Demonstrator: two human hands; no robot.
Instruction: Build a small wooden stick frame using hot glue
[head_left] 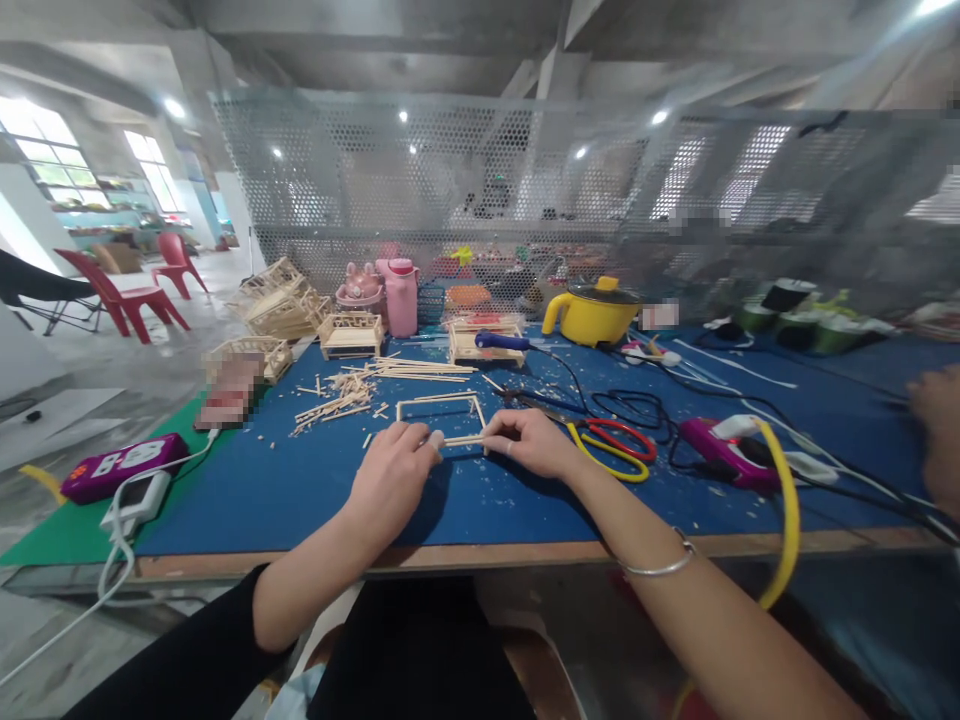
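Observation:
A small rectangular frame of thin wooden sticks is on the blue table mat, directly in front of me. My left hand has its fingers closed at the frame's near left corner, thumb against the near stick. At the near right corner, my right hand pinches the frame between thumb and fingers. Parts of both near corners are hidden by my fingers. Loose cut sticks lie in a pile beyond my left hand. Scissors with red and yellow handles rest just right of my right hand.
Small wooden stick racks stand at the back left. A blue-handled corded tool rests against another rack. A yellow pot, black cables and a purple power strip occupy the right. Another person's hand is at the far right.

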